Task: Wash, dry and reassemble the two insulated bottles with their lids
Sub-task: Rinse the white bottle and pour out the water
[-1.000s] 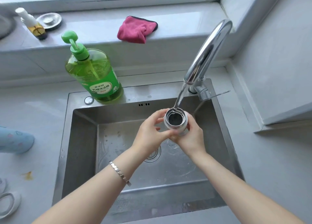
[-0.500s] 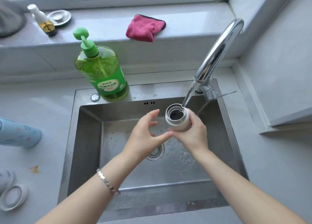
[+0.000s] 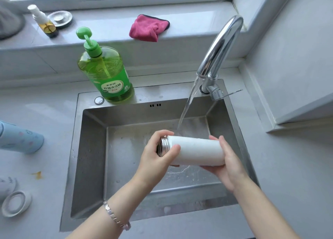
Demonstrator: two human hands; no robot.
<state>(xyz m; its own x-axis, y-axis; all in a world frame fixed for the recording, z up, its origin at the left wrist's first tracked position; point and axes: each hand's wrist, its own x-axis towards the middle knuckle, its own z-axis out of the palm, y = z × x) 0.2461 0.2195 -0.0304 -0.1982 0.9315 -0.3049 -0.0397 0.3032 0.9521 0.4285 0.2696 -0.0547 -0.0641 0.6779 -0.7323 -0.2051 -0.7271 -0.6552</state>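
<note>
The square stainless steel sink [image 3: 90, 148] holds no dishes, only a wet film and a shallow swirl of water on its floor under the hands. On its back rim stands a clear pump bottle of green dish liquid [image 3: 106, 73], filled nearly to the shoulder. A small spray bottle [image 3: 44, 22] on the windowsill has yellow liquid in its lower part. Beside it sits a round metal dish [image 3: 60, 18], and a crumpled pink cloth [image 3: 148, 28] lies further right.

The white cylindrical insulated bottle [image 3: 196, 153] has no lid. Its body is smooth and matte, beaded with water, and ends in a bare threaded steel neck. Its mouth faces left and the inside is too dark to show any contents.

The bottle lies on its side in the air above the sink, between the two hands. The left hand [image 3: 156, 159] grips the neck end, with the thumb across the white body and the fingers curled over the steel rim. The right hand [image 3: 227, 166] cups the base, palm against the bottom and fingers curled beneath.

Water [image 3: 187, 109] runs from the curved chrome tap [image 3: 219, 46] to the bottle's far side near the neck. Whether it hits the bottle or passes just behind it cannot be told.

On the grey bench [image 3: 36, 103] at the left lie a pale blue patterned bottle [image 3: 19, 138] and a white ring-shaped lid [image 3: 15, 202].
</note>
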